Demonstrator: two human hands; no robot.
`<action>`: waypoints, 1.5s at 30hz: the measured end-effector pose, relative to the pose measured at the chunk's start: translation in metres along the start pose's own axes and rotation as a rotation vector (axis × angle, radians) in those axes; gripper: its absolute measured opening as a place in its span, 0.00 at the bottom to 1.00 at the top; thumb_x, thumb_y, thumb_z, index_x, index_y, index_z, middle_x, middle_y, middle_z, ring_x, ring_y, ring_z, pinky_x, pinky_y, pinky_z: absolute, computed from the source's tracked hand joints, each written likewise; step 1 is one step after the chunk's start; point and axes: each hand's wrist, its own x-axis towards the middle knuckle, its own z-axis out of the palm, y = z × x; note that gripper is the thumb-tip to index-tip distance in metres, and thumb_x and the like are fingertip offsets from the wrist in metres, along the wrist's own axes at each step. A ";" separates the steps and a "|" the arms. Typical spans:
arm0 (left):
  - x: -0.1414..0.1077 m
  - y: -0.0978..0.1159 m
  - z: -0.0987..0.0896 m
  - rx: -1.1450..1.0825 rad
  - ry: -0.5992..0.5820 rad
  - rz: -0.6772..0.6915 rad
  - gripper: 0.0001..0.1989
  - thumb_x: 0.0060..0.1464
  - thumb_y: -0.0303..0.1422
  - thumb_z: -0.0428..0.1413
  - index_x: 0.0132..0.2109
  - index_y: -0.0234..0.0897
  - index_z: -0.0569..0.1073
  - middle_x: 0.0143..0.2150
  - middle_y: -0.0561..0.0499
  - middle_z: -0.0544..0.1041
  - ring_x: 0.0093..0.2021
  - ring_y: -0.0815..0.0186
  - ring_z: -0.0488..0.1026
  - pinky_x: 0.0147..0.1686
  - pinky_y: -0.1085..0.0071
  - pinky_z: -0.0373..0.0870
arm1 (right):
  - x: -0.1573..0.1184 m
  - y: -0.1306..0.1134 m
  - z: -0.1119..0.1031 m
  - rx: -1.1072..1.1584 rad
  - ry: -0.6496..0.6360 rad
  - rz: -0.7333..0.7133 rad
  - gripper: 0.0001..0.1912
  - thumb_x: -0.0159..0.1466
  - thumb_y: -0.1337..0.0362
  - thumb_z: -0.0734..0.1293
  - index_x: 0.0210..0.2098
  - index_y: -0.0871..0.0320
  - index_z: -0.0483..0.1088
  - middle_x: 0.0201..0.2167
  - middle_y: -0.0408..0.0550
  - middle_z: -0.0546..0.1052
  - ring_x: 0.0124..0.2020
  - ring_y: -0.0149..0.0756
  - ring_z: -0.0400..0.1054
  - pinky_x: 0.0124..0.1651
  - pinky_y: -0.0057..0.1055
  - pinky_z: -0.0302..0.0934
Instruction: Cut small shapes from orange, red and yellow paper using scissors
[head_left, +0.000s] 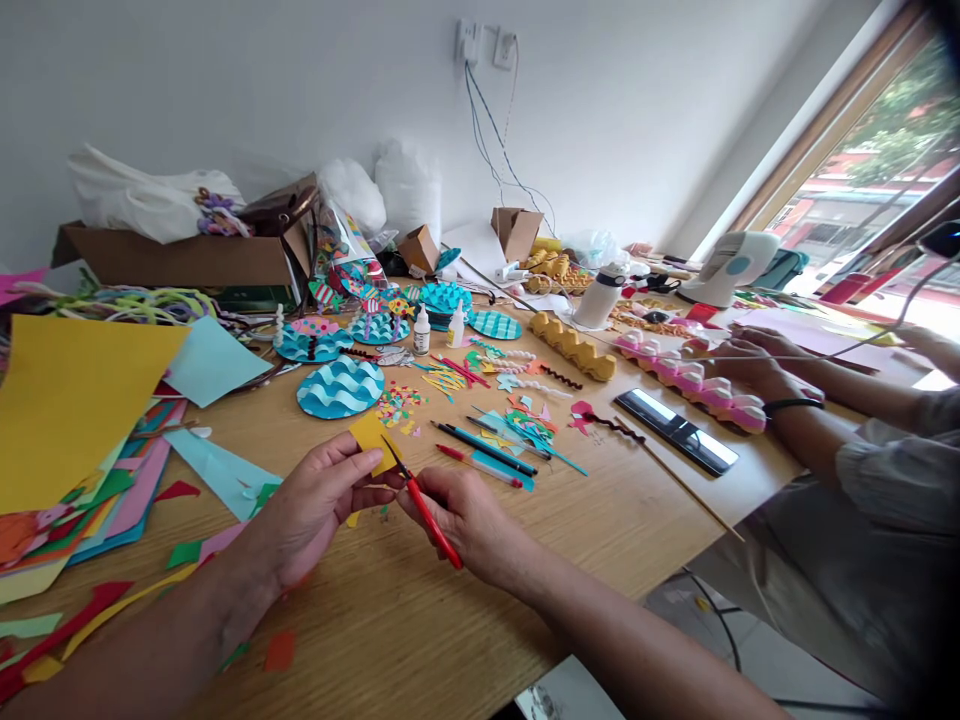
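Between thumb and fingers, my left hand [324, 505] pinches a small piece of yellow paper [369, 436]. My right hand [469, 520] grips a pair of scissors [431, 522] with red handles, and the dark blades lie at the paper's right edge. Whether the blades are apart is too small to tell. Just beyond the hands are a red pen [480, 466], dark blue pens [487, 447] and a heap of confetti-like paper bits [409, 405]. A blue disc with wavy paper strips [341, 388] rests behind my left hand.
Coloured paper sheets [82, 400] and scraps cover the left side. Glue bottles [421, 332], a yellow egg-carton strip [572, 347] and a phone [675, 430] lie farther back and right. A co-worker's hands [757, 365] are by a pink egg-carton strip [686, 380]. A cardboard box [180, 262] stands at the wall.
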 end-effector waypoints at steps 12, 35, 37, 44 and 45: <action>-0.002 -0.003 -0.003 0.005 -0.029 -0.031 0.07 0.49 0.32 0.61 0.37 0.36 0.78 0.38 0.47 0.81 0.35 0.65 0.75 0.34 0.71 0.73 | 0.004 -0.005 0.000 0.005 -0.032 0.006 0.23 0.65 0.47 0.61 0.23 0.59 0.61 0.18 0.38 0.62 0.20 0.25 0.52 0.23 0.25 0.44; 0.000 -0.007 -0.005 -0.043 0.035 -0.004 0.06 0.48 0.33 0.61 0.35 0.36 0.77 0.33 0.49 0.79 0.32 0.65 0.75 0.31 0.69 0.76 | 0.001 -0.004 0.003 0.001 -0.012 0.028 0.23 0.65 0.48 0.60 0.23 0.59 0.61 0.18 0.38 0.63 0.19 0.24 0.52 0.23 0.24 0.43; 0.000 -0.009 -0.006 -0.018 0.010 0.001 0.07 0.50 0.34 0.60 0.36 0.36 0.77 0.34 0.48 0.79 0.33 0.65 0.74 0.32 0.69 0.75 | 0.001 -0.004 0.003 0.010 -0.006 0.029 0.22 0.65 0.49 0.60 0.23 0.59 0.60 0.18 0.38 0.63 0.20 0.24 0.53 0.23 0.24 0.44; 0.002 -0.013 -0.006 -0.012 0.001 -0.014 0.07 0.50 0.34 0.60 0.36 0.37 0.77 0.34 0.49 0.78 0.34 0.65 0.73 0.32 0.70 0.75 | 0.001 -0.001 0.004 0.007 -0.008 0.030 0.22 0.65 0.49 0.60 0.23 0.59 0.60 0.17 0.38 0.62 0.19 0.23 0.52 0.23 0.24 0.43; 0.001 -0.013 -0.007 -0.016 0.007 -0.016 0.07 0.50 0.34 0.60 0.36 0.37 0.77 0.33 0.49 0.78 0.33 0.65 0.73 0.32 0.70 0.75 | 0.001 0.000 0.004 0.010 -0.013 0.029 0.22 0.66 0.49 0.60 0.23 0.59 0.60 0.17 0.38 0.62 0.19 0.23 0.52 0.23 0.24 0.43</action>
